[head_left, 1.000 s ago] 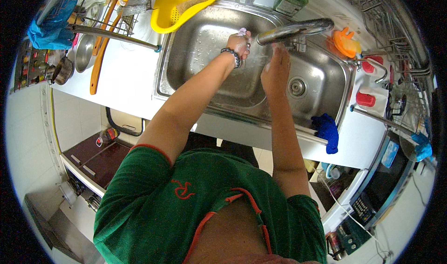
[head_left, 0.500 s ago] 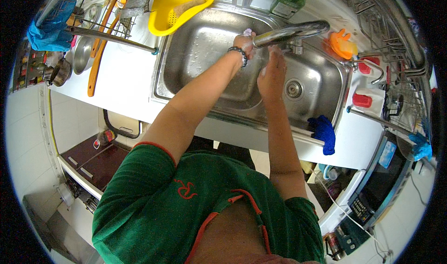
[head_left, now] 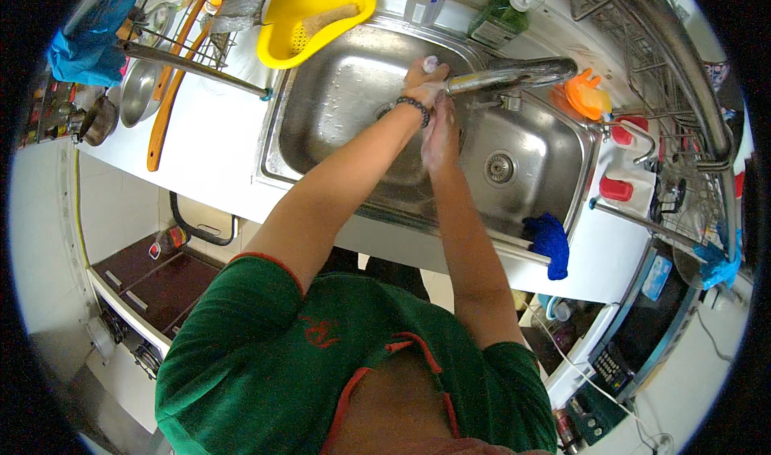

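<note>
In the double steel sink (head_left: pixel 321 138), my left hand (head_left: pixel 424 79) is closed, with a small whitish lump (head_left: pixel 431 63) at its fingers. I cannot tell whether the lump is soap, foam or a cloth. A dark bead bracelet (head_left: pixel 414 106) circles my left wrist. My right hand (head_left: pixel 439 134), streaked with white lather, stretches up against the left hand beside the bracelet. Its fingers look extended, though their tips are partly hidden. Over both hands reaches the tip of the chrome faucet (head_left: pixel 514 73), right where they meet.
A yellow strainer basket (head_left: pixel 277 41) hangs at the sink's far left corner. Behind the sink stand a green soap bottle (head_left: pixel 499 23) and a clear bottle (head_left: pixel 426 1). An orange holder (head_left: pixel 584 97) sits at the right rim. A blue cloth (head_left: pixel 549 244) drapes over the front edge.
My right hand has moved left from the divider to touch my left hand. My left hand has shifted slightly. The whole view has tilted a little.
</note>
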Motion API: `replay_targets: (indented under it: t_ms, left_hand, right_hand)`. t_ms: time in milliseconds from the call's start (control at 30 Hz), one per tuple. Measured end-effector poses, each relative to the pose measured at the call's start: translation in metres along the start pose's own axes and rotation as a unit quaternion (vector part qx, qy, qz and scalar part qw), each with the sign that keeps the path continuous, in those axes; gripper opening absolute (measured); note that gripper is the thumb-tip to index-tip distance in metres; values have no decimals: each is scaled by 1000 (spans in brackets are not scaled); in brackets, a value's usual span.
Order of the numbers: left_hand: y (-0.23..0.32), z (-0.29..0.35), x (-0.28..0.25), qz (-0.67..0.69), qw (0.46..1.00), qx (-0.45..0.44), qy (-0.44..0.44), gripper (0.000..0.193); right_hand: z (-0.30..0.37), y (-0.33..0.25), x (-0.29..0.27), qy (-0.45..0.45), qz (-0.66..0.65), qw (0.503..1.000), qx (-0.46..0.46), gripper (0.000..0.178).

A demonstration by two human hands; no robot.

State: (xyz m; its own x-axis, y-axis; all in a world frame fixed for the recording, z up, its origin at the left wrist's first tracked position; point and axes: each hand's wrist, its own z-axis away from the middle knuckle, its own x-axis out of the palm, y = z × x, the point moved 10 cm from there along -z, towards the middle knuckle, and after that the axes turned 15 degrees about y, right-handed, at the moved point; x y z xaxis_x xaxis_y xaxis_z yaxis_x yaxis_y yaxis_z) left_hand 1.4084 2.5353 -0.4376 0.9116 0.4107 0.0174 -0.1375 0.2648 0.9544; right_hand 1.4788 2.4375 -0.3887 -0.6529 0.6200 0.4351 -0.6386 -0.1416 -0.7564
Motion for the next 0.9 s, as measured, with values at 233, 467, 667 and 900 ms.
replay_targets:
  t_ms: [233,467,667,900]
  left_hand:
    - [66,33,-28,50,998,31,-35,25]
    - [87,8,-49,-104,959,263,-7,33]
    - [57,16,-58,66,991,-106,-42,36]
    - [79,56,-53,-88,942,321,-50,41]
  right_hand:
    - [-86,54,58,-159,95,982,-29,20]
    - [-64,68,82,-63,71,965,246,31]
    - [-48,75,56,-71,-48,982,166,21]
    - [0,27,52,-12,-25,981,193,21]
